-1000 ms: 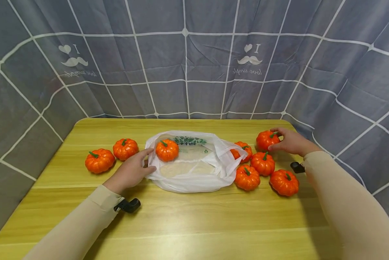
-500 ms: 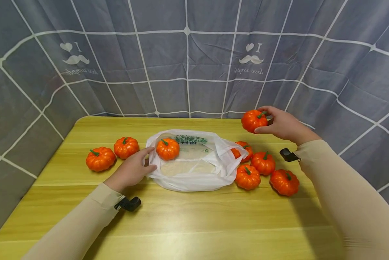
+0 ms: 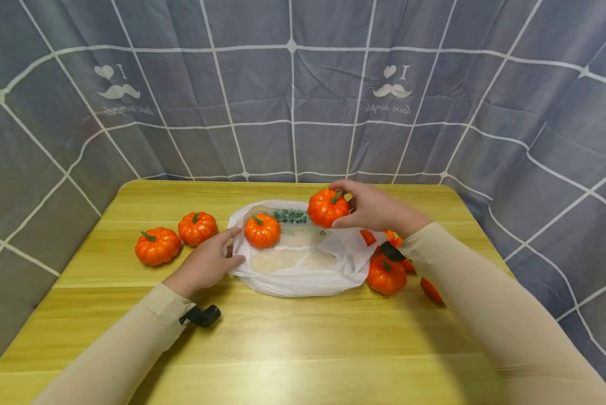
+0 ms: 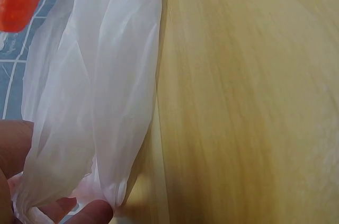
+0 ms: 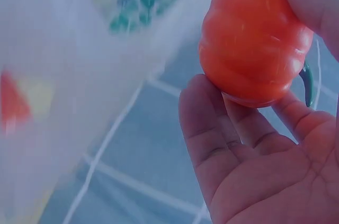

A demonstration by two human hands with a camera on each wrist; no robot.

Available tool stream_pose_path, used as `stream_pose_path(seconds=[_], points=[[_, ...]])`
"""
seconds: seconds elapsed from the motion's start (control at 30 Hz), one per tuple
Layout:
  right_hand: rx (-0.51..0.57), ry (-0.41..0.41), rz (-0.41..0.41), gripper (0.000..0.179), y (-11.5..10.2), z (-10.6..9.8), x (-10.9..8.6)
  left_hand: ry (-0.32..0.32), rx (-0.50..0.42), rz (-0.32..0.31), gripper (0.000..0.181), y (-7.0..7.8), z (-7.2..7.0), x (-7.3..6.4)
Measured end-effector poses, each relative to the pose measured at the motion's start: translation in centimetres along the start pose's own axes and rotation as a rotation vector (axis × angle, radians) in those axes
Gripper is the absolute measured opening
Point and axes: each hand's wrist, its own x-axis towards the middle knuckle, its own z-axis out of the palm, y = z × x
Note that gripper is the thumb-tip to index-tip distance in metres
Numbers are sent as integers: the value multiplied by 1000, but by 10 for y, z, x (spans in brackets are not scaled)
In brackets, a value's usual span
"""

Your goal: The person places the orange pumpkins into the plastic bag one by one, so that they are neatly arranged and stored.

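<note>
Over the open mouth of a white plastic bag (image 3: 292, 288), my right hand (image 3: 381, 208) grips a small orange pumpkin (image 3: 327, 209) by its sides. The right wrist view shows thumb and fingers around that pumpkin (image 5: 254, 38), its green stem toward the palm. My left hand (image 3: 205, 263) holds the bag's left edge; in the left wrist view the white film (image 4: 116, 75) gathers between the fingertips (image 4: 95, 212). Another pumpkin (image 3: 262, 231) sits inside the bag at its left end. Green leaf print shows on the bag's inner far side.
Left of the bag, two pumpkins, one nearer (image 3: 157, 246) and one farther (image 3: 197, 228), stand on the wooden table (image 3: 282, 349). Several more, including a front one (image 3: 386, 275), cluster at the bag's right, partly hidden by my right forearm. A grey checked curtain (image 3: 323, 84) hangs behind.
My right hand has lifted the pumpkin off the table at the right and carried it left, over the bag. The left hand has stayed at the bag's edge.
</note>
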Motion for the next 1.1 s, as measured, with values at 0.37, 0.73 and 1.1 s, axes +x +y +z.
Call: stream_pose_path(seconds=[0.37, 0.73, 1.1], points=[[-43, -90, -14, 71, -9, 52, 33, 28, 8, 28, 73, 2, 1, -2], [-97, -74, 56, 76, -3, 69, 51, 21, -2, 7, 73, 2, 2, 0], [-124, -78, 57, 77, -1, 76, 59, 40, -4, 10, 76, 4, 0, -2]])
